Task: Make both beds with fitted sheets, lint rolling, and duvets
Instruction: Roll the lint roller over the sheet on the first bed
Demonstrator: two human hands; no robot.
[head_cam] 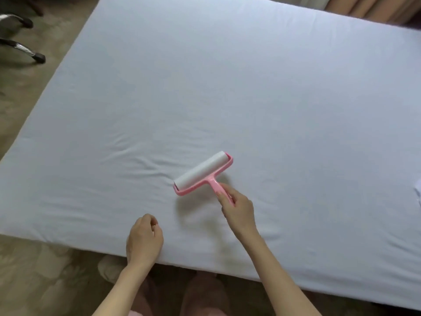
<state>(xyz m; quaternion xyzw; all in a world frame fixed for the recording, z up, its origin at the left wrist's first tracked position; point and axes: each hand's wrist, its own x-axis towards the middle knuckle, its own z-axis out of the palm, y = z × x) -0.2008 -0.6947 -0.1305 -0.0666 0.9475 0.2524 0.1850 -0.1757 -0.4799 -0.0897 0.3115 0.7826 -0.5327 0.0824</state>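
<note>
Pink roller: your right hand pinches its handle, hiding the end; your left hand hangs loosely curled, empty, over the sheet.

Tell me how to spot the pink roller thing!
Look at the wide pale sheet filling the view. Near its front edge, the right hand holds a thin pink handle. That handle belongs to the lint roller: a white roll in a pink frame, the only pink thing over the sheet.
</note>
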